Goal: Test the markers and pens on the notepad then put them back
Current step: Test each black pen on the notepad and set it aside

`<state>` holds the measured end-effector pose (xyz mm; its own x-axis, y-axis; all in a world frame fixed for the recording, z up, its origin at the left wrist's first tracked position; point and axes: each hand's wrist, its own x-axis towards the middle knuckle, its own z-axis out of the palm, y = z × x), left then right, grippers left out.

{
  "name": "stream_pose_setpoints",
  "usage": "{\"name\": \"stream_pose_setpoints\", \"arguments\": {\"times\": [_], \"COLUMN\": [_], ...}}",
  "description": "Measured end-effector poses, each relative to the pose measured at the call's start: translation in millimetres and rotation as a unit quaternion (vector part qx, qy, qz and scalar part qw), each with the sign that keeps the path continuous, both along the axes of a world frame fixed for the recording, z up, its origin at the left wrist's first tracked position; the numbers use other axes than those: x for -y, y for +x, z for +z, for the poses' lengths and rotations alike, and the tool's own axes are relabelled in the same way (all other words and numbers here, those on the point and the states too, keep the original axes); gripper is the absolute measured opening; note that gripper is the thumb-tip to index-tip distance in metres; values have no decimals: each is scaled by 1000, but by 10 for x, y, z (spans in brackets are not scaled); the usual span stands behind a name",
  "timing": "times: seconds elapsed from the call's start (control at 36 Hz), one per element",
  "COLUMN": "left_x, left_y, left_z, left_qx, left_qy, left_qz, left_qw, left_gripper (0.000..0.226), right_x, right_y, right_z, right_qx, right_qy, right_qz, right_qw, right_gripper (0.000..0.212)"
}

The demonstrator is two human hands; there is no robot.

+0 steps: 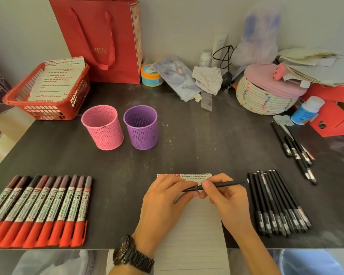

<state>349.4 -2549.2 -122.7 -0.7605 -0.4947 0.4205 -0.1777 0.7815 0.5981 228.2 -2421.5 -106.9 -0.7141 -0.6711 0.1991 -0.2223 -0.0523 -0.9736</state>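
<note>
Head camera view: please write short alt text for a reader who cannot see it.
Two hands hold a black pen over a lined notepad on a dark table, the left hand pinching one end, the right hand on its barrel. Red markers lie in a row at left, black pens at right, a pink cup and a purple cup behind.

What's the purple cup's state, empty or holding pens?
Empty: the purple cup stands upright, its perforated inner wall is bare down to the bottom, and nothing sticks out of it.

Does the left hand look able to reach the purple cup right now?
Probably not yet: the left hand pinches the black pen; bare table lies between it and the purple cup.
</note>
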Motion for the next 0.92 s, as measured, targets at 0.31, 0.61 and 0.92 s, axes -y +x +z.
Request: {"name": "stream_pose_setpoints", "arguments": {"times": [0.31,0.61,0.92], "left_x": [24,42,-8], "left_y": [26,29,-14], "left_z": [9,-19,-2], "left_qx": [-20,-19,69], "left_qy": [20,7,28], "left_qz": [-7,-14,18], "left_qw": [1000,1000,997], "left_gripper": [23,23,45], "right_x": [3,21,28], "right_y": [-30,-32,57], "right_z": [23,13,56], "right_qx": [-20,-5,-15], "right_qy": [1,39,77], "right_qz": [33,56,8], "right_qw": [999,998,997], "right_gripper": [6,8,14]}}
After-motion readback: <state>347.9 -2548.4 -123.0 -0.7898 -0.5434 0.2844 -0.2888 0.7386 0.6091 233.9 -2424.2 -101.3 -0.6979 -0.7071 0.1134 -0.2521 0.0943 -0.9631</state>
